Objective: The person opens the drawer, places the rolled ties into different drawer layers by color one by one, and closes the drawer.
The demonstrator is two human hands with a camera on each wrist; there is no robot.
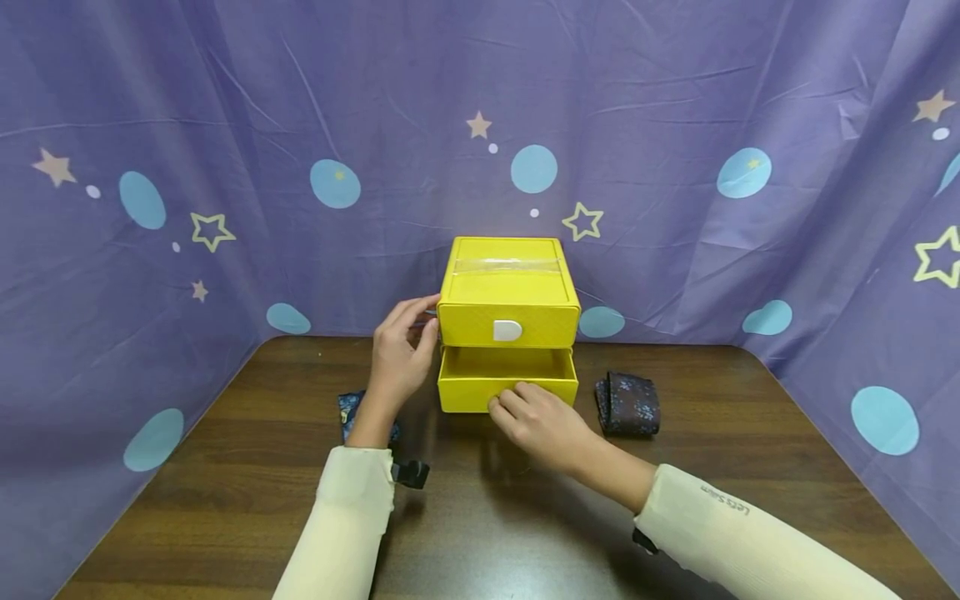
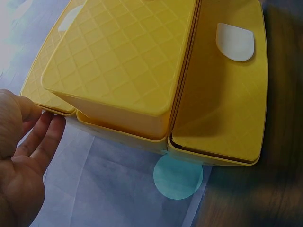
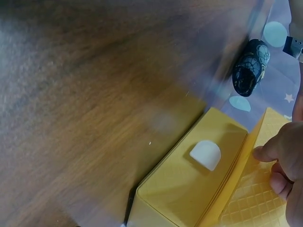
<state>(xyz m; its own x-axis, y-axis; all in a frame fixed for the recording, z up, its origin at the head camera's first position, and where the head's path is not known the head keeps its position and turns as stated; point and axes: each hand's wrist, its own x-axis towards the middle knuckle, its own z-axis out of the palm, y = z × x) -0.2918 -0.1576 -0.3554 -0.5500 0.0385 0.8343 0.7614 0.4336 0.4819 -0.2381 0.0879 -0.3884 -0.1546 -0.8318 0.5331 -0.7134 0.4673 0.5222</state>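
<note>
Yellow drawer box (image 1: pixel 508 292), at table (image 1: pixel 225 492) rear centre; lower drawer (image 1: pixel 507 382) pulled out. Left hand (image 1: pixel 400 354) rests against box's left side, fingers relaxed. Right hand (image 1: pixel 542 421) grips drawer front, fingers curled over its edge. Dark rolled cloth (image 1: pixel 628 403) lies right of the box.

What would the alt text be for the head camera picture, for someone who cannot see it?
A person's right hand touches the front of the open lower drawer of a yellow drawer box while the left hand steadies its side. It stands on a wooden table, a dark rolled cloth beside it.
</note>
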